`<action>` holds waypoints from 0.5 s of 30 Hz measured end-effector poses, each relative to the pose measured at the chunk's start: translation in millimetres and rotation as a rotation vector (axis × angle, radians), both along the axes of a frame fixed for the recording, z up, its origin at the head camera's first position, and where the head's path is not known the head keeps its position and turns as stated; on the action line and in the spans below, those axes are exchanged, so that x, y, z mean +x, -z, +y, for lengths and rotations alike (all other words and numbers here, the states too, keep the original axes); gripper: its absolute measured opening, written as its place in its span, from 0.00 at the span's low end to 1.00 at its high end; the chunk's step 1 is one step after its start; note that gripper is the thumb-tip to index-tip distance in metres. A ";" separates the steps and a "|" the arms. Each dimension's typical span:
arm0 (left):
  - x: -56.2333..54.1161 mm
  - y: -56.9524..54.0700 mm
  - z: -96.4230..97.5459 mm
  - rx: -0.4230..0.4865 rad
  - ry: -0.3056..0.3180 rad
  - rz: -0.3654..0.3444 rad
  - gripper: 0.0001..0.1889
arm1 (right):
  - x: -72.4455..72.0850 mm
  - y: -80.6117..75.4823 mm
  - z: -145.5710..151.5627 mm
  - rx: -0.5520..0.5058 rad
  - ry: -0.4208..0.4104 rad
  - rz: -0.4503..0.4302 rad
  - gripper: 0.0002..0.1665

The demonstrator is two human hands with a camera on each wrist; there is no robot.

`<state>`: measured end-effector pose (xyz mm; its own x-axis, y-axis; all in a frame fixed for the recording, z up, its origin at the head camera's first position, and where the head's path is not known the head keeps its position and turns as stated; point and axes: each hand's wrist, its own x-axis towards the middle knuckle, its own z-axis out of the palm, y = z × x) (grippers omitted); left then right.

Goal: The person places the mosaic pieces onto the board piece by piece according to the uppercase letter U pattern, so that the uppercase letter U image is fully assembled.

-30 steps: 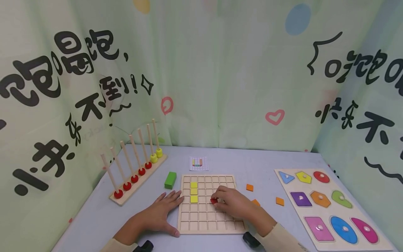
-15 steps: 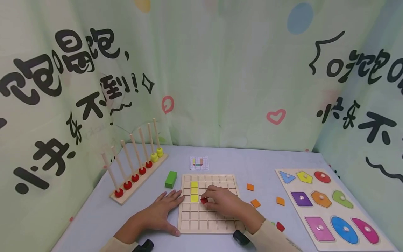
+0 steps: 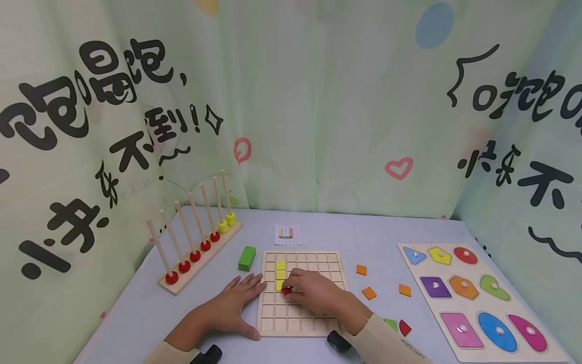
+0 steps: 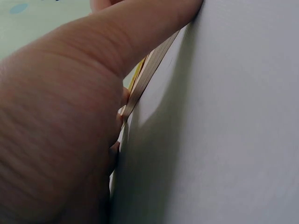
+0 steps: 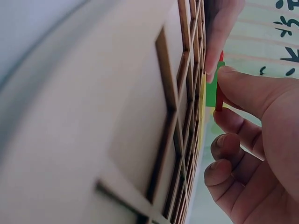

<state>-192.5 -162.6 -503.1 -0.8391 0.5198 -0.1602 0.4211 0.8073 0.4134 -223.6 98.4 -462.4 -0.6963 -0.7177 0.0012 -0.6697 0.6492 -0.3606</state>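
red piece (image 3: 286, 291), yellow squares (image 3: 281, 266), beige gridded board (image 3: 295, 325), green block (image 3: 247, 259), orange tiles (image 3: 369, 293), black-lettered pale-green curtain (image 3: 350, 126)

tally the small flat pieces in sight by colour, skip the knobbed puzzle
Yellow pieces: 3, on the grid
Orange pieces: 3, on the table
Red pieces: 2, one in the right hand
Green piece: 1, on the table
Total: 9
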 end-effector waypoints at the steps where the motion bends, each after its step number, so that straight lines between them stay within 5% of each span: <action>1: 0.1 -0.3 0.0 0.001 0.002 0.001 0.63 | -0.1 0.3 -0.6 0.000 -0.001 0.000 0.15; 15: -0.5 -0.1 0.0 0.009 -0.002 -0.006 0.62 | -1.5 7.2 -11.3 0.004 -0.049 0.010 0.15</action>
